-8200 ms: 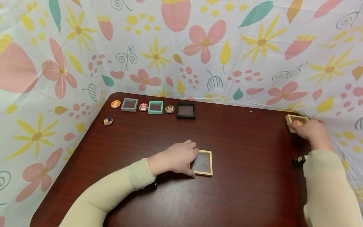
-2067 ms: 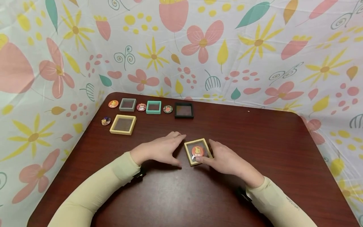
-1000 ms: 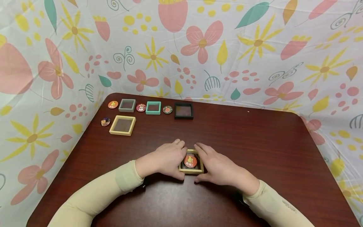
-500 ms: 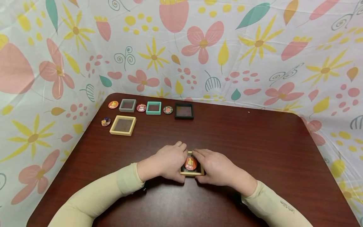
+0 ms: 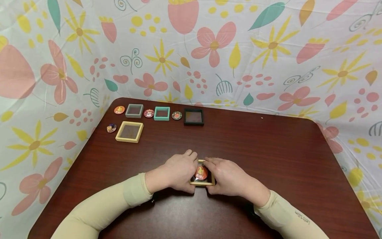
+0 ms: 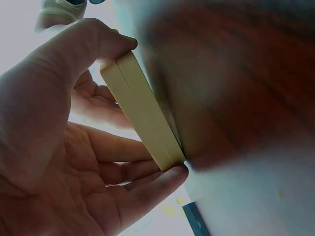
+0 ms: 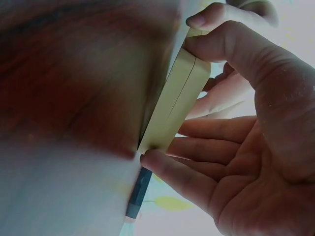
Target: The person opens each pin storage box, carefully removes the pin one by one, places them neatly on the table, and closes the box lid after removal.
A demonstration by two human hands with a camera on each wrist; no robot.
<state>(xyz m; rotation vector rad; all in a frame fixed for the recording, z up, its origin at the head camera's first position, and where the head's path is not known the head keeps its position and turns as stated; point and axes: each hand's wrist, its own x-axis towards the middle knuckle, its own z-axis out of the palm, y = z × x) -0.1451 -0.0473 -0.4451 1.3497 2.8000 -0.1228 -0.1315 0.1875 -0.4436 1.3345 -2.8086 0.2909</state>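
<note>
Dark wood table (image 5: pixel 268 149), square frames (image 5: pixel 129 131), round badges (image 5: pixel 119 110)

- Left hand (image 5: pixel 179 171) and right hand (image 5: pixel 228 176) grip a tan frame (image 5: pixel 203 182) enclosing an orange badge (image 5: pixel 201 172).
- Desk (image 5: pixel 268 156), far-left edge: grey frame (image 5: pixel 134 111), teal frame (image 5: pixel 162 113), black frame (image 5: pixel 194 117), cream frame (image 5: pixel 129 131), loose badges.

Along the counter's (image 5: pixel 268 146) far left edge: grey frame (image 5: pixel 134 111), teal frame (image 5: pixel 162 113), black frame (image 5: pixel 194 117). Round badges (image 5: pixel 148 113) between. Nearer, a pale wooden frame (image 5: pixel 129 131).
</note>
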